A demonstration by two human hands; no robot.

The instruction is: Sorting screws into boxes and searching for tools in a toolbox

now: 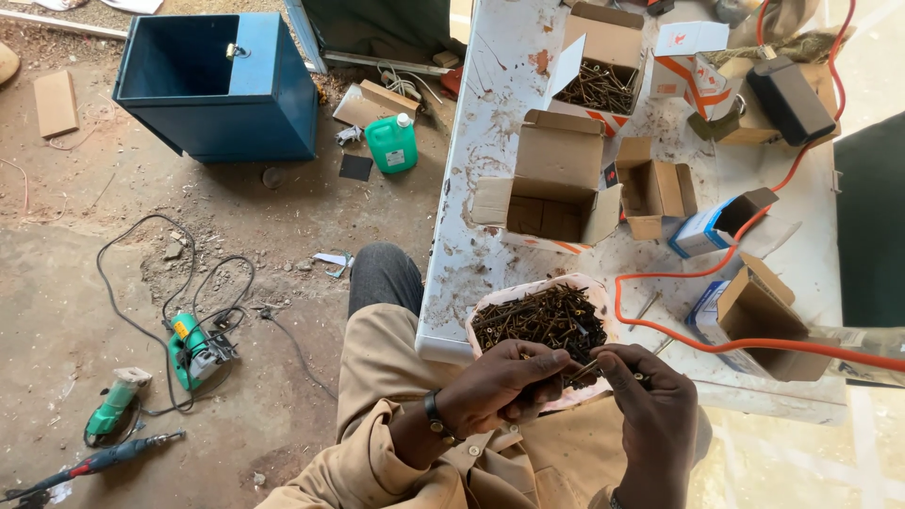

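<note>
screws (542, 320) heaped in a pale bowl (490, 303) at the worktop (471, 254) edge, both hands right over them
small, stiff, sharp-tipped & light, i'd pinch by the shank; my left hand (504, 385) is curled shut on a few screws, right hand (650, 410) fingers pinched closed on one or two.

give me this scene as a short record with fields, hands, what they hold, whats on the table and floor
left hand: holds a bunch of dark screws over the bowl's near edge
right hand: pinches a few screws beside the left hand
bowl: heaped with dark screws
table: stained white, with open cardboard boxes and an orange cable
floor: blue metal box, green jug, power tools
</note>
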